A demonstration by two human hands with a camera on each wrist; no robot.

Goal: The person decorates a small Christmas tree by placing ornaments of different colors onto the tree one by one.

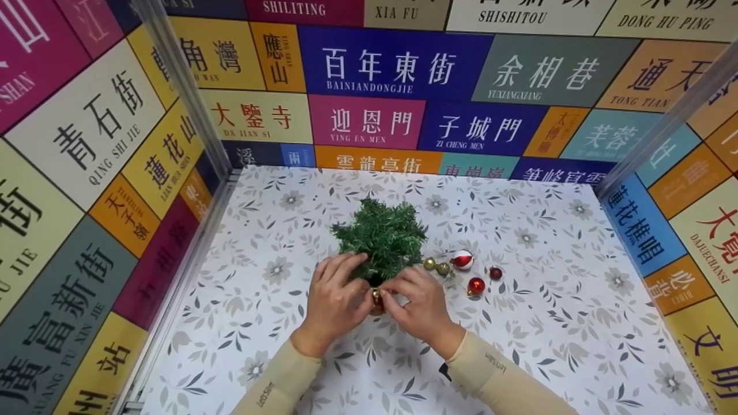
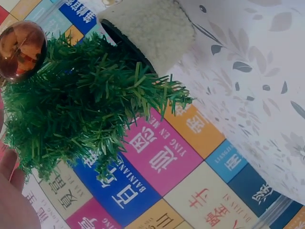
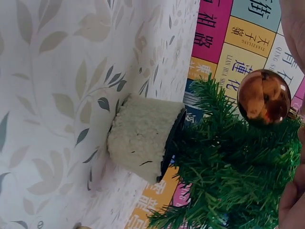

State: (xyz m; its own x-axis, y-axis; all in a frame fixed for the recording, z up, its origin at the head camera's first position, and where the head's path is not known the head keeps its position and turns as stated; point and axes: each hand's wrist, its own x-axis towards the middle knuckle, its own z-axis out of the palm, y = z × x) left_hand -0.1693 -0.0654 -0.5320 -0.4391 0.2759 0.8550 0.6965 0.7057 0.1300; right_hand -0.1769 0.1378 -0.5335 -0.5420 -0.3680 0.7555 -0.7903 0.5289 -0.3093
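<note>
A small green artificial Christmas tree stands on the table in a cream fleecy pot. A shiny copper-gold ball ornament hangs in front of its near branches. My left hand is at the ornament's left, thumb and forefinger pinching at its top; its other fingers reach over the branches. From the right, my right hand pinches the ornament's top with thumb and forefinger. The hands mostly cover the ornament in the head view, and the exact grip on its cap or loop is hidden.
Right of the tree lie a red-and-white ball, a red ball, a small dark red ball and small gold balls. Printed panels wall the table at the back and sides. A leaf-patterned cloth covers the table.
</note>
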